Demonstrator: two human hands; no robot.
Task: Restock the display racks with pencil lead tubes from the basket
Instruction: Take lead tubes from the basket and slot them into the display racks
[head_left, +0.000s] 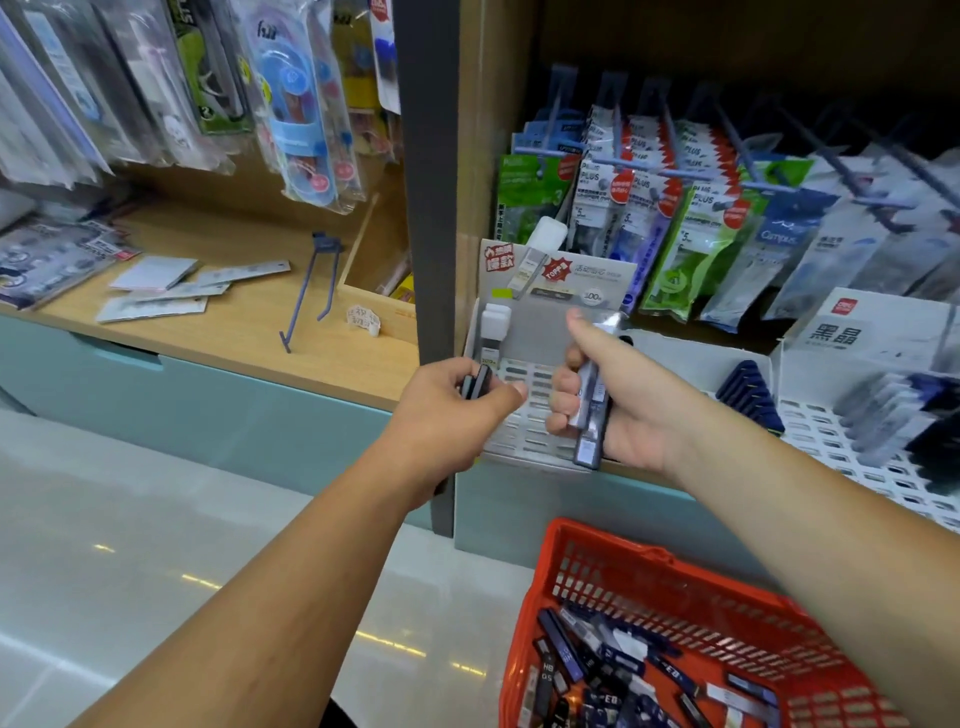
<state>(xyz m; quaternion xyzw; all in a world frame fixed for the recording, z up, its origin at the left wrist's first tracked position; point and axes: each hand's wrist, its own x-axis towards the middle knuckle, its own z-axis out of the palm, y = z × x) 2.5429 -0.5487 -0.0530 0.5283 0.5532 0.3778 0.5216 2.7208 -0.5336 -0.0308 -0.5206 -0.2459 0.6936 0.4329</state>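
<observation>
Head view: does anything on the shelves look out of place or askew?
Yes. A blue display hook rests loose on the left wooden shelf instead of hanging, with a few flat packets scattered beside it. In the rack, one white-capped tube leans tilted against the backing card, possibly a display sample.

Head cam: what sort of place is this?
Most likely a stationery shop aisle: packaged goods hang on peg hooks, a slotted white display rack stands below them, and a red basket holds loose pencil lead tubes.
</observation>
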